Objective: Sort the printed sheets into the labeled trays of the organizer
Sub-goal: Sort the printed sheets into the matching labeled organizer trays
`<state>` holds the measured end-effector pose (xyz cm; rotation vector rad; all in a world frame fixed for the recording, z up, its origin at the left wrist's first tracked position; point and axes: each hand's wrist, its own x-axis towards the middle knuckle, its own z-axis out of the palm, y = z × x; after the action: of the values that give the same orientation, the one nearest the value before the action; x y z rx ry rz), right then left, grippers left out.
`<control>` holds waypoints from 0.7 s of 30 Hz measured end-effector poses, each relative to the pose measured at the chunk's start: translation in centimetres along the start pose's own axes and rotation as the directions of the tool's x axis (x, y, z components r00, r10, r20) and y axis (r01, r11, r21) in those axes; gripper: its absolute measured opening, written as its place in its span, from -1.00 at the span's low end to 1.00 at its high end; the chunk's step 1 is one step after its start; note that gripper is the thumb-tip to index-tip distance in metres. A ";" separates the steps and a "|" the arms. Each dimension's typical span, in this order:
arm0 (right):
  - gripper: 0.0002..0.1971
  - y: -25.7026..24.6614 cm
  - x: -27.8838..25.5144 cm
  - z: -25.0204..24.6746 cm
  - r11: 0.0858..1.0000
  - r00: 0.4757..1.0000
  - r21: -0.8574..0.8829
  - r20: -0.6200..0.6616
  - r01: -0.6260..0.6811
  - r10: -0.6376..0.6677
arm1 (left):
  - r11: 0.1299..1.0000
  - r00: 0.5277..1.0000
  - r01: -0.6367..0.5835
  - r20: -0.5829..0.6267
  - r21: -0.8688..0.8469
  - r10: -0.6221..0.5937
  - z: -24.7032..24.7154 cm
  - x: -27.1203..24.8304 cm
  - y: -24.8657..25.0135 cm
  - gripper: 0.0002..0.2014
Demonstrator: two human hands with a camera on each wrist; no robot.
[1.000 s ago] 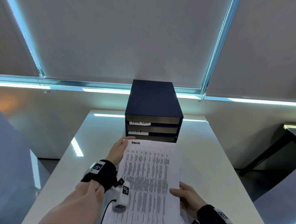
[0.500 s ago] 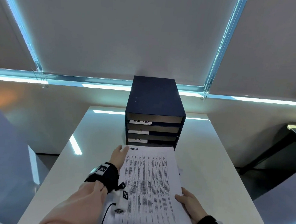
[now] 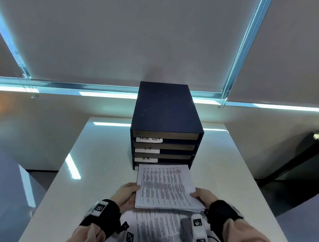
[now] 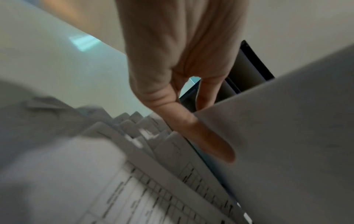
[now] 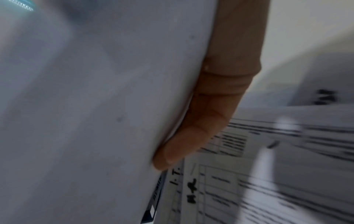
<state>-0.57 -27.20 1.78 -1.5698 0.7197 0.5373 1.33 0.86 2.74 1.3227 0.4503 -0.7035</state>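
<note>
A dark blue organizer (image 3: 167, 119) stands at the table's far middle, its trays labelled TASK LIST, I.T and H.R. from the top. I hold a thin bundle of printed sheets (image 3: 165, 186) flat, with its far edge at the mouth of the lowest slot. My left hand (image 3: 129, 194) grips its near left edge; a finger (image 4: 203, 136) lies under the paper. My right hand (image 3: 201, 197) grips the near right corner, fingers (image 5: 193, 142) curled beneath. More printed sheets (image 3: 159, 233) lie fanned on the table below my wrists, some marked I.T. (image 5: 175, 177).
The white table (image 3: 100, 154) has bare surface on both sides of the organizer. A wall with drawn blinds rises behind it. A dark table (image 3: 305, 159) stands off to the right, lower down.
The bundle has come up off the pile and travelled forward to the organizer's lowest slot. Both hands moved forward with it, now holding its near edge.
</note>
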 end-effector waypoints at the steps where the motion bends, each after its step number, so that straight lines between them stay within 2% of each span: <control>1: -0.83 -0.7 1.1 0.4 0.999 1.000 -0.031 -0.007 0.029 -0.029 | 1.000 0.999 0.029 0.037 -0.013 -0.028 -0.1 0.6 0.0 -0.75; 3: -0.67 -1.3 4.2 0.7 0.997 0.997 -0.045 -0.023 0.069 -0.070 | 0.997 0.996 0.074 0.059 -0.004 -0.074 -0.1 2.0 0.1 -0.69; 4: -0.62 -1.4 5.9 0.7 0.997 0.997 -0.024 -0.006 0.074 -0.074 | 0.997 0.996 0.076 0.041 -0.001 -0.076 0.0 2.6 0.2 -0.69; 6: -0.41 -2.7 5.5 1.0 0.996 0.996 -0.008 0.021 0.089 -0.089 | 0.998 0.998 0.062 -0.030 0.011 -0.061 0.3 4.1 0.4 -0.67; 8: -0.23 -3.5 5.0 0.8 0.999 0.996 -0.029 0.081 0.025 -0.023 | 0.999 0.994 0.037 -0.108 0.023 -0.034 0.2 6.1 0.4 -0.61; 9: -0.22 -3.5 5.4 0.2 0.999 0.990 -0.025 0.140 -0.024 0.028 | 0.999 0.989 0.020 -0.149 0.031 -0.015 0.1 7.1 0.5 -0.56; 11: -0.26 -4.0 5.8 -0.6 0.992 0.962 0.033 0.252 -0.120 0.108 | 1.000 0.982 -0.010 -0.190 -0.024 0.005 0.1 8.8 0.8 -0.44; 13: -0.33 -4.4 7.0 -0.2 0.961 0.944 0.177 0.293 -0.211 0.154 | 0.989 0.982 -0.021 -0.188 -0.144 -0.006 0.6 9.8 1.7 -0.44; 15: -0.74 -4.6 8.7 1.1 0.894 0.970 0.392 0.193 -0.215 0.149 | 0.956 0.984 -0.065 -0.179 -0.285 0.013 0.8 11.0 2.5 -0.53; 16: -0.86 -4.8 9.5 2.1 0.858 0.981 0.479 0.149 -0.184 0.127 | 0.938 0.985 -0.075 -0.172 -0.338 0.016 0.9 11.7 2.8 -0.61; 17: -0.77 -4.8 10.5 3.1 0.831 0.990 0.540 0.114 -0.134 0.085 | 0.933 0.986 -0.074 -0.164 -0.353 0.016 0.7 12.5 3.0 -0.62; 19: -0.71 -5.2 11.7 4.5 0.854 0.999 0.519 0.037 -0.046 0.032 | 0.958 0.992 -0.032 -0.125 -0.284 -0.004 0.8 13.1 3.3 -0.59; 21: -0.77 -5.4 11.9 5.0 0.903 0.999 0.429 -0.023 -0.023 0.036 | 0.996 0.992 -0.004 -0.124 -0.087 -0.007 0.8 12.6 3.7 -0.59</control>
<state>11.92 -23.70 -3.48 -1.1567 0.8234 0.3460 12.80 -2.17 -2.82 1.2877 0.5763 -0.5986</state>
